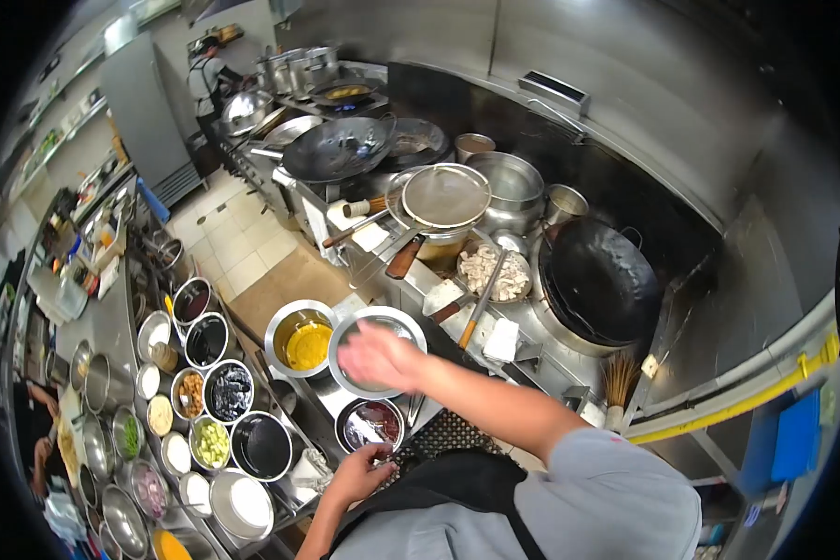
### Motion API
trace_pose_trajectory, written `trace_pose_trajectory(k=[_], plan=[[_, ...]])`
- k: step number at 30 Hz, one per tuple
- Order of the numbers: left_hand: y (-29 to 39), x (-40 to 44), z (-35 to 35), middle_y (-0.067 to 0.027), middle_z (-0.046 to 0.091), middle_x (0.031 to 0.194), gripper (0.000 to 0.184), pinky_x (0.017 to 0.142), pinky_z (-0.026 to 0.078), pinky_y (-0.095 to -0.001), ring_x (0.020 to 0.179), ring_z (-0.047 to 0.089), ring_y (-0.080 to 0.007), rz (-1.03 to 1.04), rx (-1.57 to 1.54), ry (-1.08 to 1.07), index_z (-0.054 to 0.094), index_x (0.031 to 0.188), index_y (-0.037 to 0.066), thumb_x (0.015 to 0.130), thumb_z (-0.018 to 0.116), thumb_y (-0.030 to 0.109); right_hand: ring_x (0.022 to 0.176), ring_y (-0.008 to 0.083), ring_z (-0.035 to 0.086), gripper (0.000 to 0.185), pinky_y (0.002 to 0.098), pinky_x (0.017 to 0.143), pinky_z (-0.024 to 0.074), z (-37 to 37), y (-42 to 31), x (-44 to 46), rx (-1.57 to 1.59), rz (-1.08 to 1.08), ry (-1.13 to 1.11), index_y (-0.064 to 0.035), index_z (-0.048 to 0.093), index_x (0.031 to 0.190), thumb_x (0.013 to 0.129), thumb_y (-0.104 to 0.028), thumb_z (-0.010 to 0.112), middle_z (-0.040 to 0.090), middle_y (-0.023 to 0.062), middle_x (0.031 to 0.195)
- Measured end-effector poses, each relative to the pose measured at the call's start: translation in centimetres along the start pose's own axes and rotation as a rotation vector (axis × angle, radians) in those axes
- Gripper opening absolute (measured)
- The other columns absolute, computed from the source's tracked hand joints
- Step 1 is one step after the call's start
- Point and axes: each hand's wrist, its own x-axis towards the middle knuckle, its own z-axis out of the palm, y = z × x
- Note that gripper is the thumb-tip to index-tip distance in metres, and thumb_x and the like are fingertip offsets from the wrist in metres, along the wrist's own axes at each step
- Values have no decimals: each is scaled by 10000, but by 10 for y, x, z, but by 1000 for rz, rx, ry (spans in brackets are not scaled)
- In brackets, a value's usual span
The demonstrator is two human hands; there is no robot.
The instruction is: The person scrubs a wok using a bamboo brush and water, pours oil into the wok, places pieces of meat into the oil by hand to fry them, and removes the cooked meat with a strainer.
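Right now, the wide steel bowl (pixel 404 322) is sitting on the worktop (pixel 330 401), the right hand (pixel 378 357) hovering over it, its grip blurring (too much to tell how open it is or whether it holds anything). Left of the bowl, a pot of yellow liquid (pixel 273 342) is standing; nearer the body, the left hand (pixel 359 474) is half-curling beside a dark red pot (pixel 342 426), contact unclear. Farther right, a black wok (pixel 607 280) is resting.

Steel-panelled kitchen wall (pixel 625 84), tiled floor (pixel 245 271), tall metal cabinet (pixel 145 112), shelves (pixel 65 140) at left
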Motion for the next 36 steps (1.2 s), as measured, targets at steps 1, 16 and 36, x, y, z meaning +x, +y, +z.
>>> trace_pose_trajectory(k=[1, 16, 36], plan=[[-5, 4, 2, -133, 667, 1078, 408, 837, 498, -321, 975, 634, -200, 53, -77, 19, 592, 1182, 3, 836, 698, 194, 1071, 318, 574, 726, 440, 886, 491, 16, -22, 26, 81, -41, 96, 23, 301, 1297, 876, -476, 619, 524, 223, 1226], [-7, 36, 5, -95, 676, 1012, 380, 831, 485, -285, 926, 634, -163, 119, -108, -162, 608, 1116, -9, 779, 745, 100, 424, 115, 444, 395, 286, 363, 362, -109, -151, -291, -383, -918, 1222, -93, 509, 1287, 894, -82, 547, 511, 23, 615], [76, 85, 97, -134, 669, 1062, 439, 849, 489, -334, 964, 639, -219, 110, 171, -240, 591, 1169, 10, 813, 717, 233, 365, 118, 431, 249, 282, 318, 345, -175, -172, -404, -410, -934, 1342, -44, 530, 1164, 921, -92, 499, 527, 54, 596]])
